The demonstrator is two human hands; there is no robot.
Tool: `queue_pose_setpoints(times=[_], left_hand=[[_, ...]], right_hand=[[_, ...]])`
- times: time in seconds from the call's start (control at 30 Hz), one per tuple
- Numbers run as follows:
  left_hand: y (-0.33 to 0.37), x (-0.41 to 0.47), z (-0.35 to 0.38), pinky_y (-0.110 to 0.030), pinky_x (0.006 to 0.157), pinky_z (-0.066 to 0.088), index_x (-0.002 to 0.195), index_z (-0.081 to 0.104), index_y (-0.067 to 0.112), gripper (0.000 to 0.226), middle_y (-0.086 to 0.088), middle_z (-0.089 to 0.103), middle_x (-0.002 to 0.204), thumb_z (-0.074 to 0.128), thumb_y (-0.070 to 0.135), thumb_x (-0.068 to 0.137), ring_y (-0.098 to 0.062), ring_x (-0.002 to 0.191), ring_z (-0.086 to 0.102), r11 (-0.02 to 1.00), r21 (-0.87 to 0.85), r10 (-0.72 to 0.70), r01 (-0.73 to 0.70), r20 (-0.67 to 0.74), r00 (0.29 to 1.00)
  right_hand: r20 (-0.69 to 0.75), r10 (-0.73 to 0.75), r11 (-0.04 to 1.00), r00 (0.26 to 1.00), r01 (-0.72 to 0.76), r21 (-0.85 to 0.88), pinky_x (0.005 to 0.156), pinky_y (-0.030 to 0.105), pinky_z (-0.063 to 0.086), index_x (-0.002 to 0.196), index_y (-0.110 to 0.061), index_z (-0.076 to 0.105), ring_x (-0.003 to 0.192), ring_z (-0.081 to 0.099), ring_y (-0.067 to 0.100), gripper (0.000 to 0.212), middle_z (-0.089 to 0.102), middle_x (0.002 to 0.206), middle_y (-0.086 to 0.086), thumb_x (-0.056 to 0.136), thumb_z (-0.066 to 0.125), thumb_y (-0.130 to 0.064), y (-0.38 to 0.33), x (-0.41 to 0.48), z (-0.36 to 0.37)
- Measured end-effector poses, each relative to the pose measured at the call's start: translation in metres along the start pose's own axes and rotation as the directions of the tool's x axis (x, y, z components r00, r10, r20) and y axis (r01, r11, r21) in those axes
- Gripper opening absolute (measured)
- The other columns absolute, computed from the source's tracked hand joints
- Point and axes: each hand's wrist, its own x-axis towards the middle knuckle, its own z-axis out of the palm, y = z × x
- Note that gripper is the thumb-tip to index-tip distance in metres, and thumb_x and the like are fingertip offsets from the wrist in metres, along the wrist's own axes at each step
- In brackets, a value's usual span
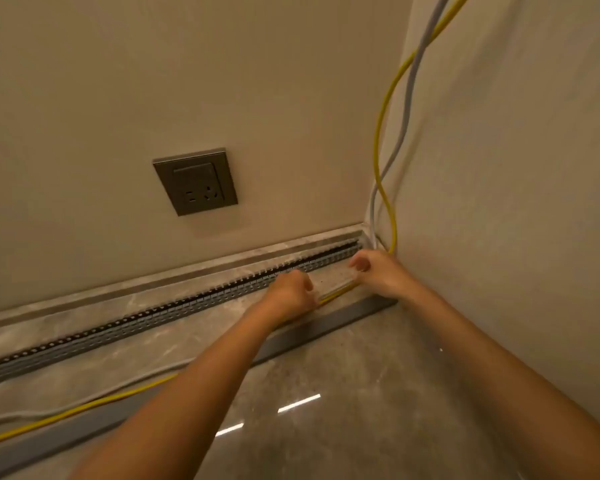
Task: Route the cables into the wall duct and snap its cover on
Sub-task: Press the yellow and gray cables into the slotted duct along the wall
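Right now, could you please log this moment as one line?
left hand holds yellow cable | right hand holds it too | duct open | cover on floor

Home interior, room corner, plain painted walls (291, 81), wall socket (195, 181), glossy marble-look floor (361, 393)

Room corner: fixed fittings and surfaces, non-task.

One wall socket (195, 181), a dark square plate with pin slots in its lower half, set flush in the back wall (101, 81) well above the skirting. Back wall and side wall (520, 174) are both plain, pale and matt, and they meet in a corner at the right. One skirting (84, 315), marble-patterned grey-brown, runs along the foot of the back wall to that corner. One floor (361, 382), polished stone of like pattern, is glossy, with two short bright light reflections (298, 402) lying near the middle foreground.
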Motion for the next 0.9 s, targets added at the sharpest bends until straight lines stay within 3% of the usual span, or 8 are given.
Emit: queue_pose_setpoints(times=[0.13,0.23,0.37,0.5,0.6,0.73,0.9], left_hand=[[-0.001,0.010,0.008,-0.034,0.094,0.047,0.109,0.067,0.005,0.024,-0.016,0.065,0.119,0.060,0.015,0.088,-0.029,0.111,0.059,0.998,0.059,0.017,-0.015,-0.028,0.999],[-0.007,0.017,0.011,-0.036,0.093,0.048,0.106,0.067,0.006,0.022,-0.016,0.065,0.117,0.058,0.017,0.090,-0.030,0.109,0.060,0.999,0.044,0.014,-0.011,-0.054,0.998],[-0.010,0.022,0.003,-0.039,0.079,0.048,0.095,0.063,0.009,0.019,-0.017,0.066,0.106,0.047,0.018,0.094,-0.034,0.099,0.060,0.995,0.087,0.073,-0.056,-0.210,0.975],[-0.007,0.033,-0.022,-0.038,0.075,0.047,0.097,0.066,0.008,0.022,-0.018,0.065,0.106,0.049,0.022,0.094,-0.037,0.099,0.059,0.984,0.156,0.141,-0.091,-0.349,0.926],[-0.011,0.040,-0.030,-0.040,0.076,0.047,0.101,0.063,0.006,0.025,-0.020,0.059,0.109,0.046,0.023,0.096,-0.039,0.099,0.058,0.972,0.224,0.148,-0.073,-0.341,0.928],[-0.019,0.050,-0.022,-0.040,0.076,0.046,0.101,0.060,0.006,0.023,-0.018,0.060,0.109,0.048,0.024,0.095,-0.037,0.099,0.057,0.971,0.231,0.133,-0.057,-0.327,0.936],[-0.022,0.054,-0.017,-0.040,0.075,0.047,0.093,0.058,0.005,0.019,-0.016,0.062,0.105,0.052,0.023,0.093,-0.034,0.094,0.057,0.986,0.160,0.115,-0.054,-0.404,0.908]], right_hand=[[0.054,-0.060,0.985,0.997,0.068,-0.160,0.097,0.034,0.047,0.108,-0.008,0.066,0.111,0.059,0.026,0.027,0.065,0.118,0.014,0.083,0.058,-0.001,0.011,0.008,-0.001],[0.030,-0.102,0.956,0.994,0.107,-0.273,0.093,0.037,0.050,0.098,-0.013,0.071,0.105,0.062,0.026,0.017,0.071,0.108,0.011,0.086,0.058,-0.012,0.017,0.016,-0.003],[-0.041,-0.204,0.888,0.978,0.167,-0.429,0.085,0.038,0.046,0.100,-0.007,0.066,0.102,0.060,0.034,0.026,0.069,0.107,0.016,0.094,0.048,-0.023,0.011,0.028,-0.012],[0.024,-0.255,0.903,0.967,0.247,-0.351,0.082,0.037,0.042,0.093,-0.008,0.065,0.098,0.059,0.033,0.030,0.068,0.098,0.017,0.093,0.048,-0.033,0.007,0.045,-0.022],[0.110,-0.277,0.866,0.954,0.298,-0.402,0.090,0.035,0.036,0.096,-0.011,0.065,0.101,0.057,0.029,0.035,0.068,0.102,0.013,0.094,0.043,-0.038,0.004,0.053,-0.027],[0.217,-0.222,0.842,0.951,0.299,-0.449,0.078,0.035,0.040,0.101,-0.012,0.063,0.102,0.057,0.033,0.038,0.061,0.106,0.019,0.095,0.040,-0.041,0.007,0.058,-0.024],[0.088,-0.314,0.780,0.945,0.310,-0.544,0.085,0.039,0.040,0.104,-0.007,0.055,0.105,0.054,0.035,0.033,0.057,0.113,0.018,0.095,0.040,-0.036,0.004,0.060,-0.017]])
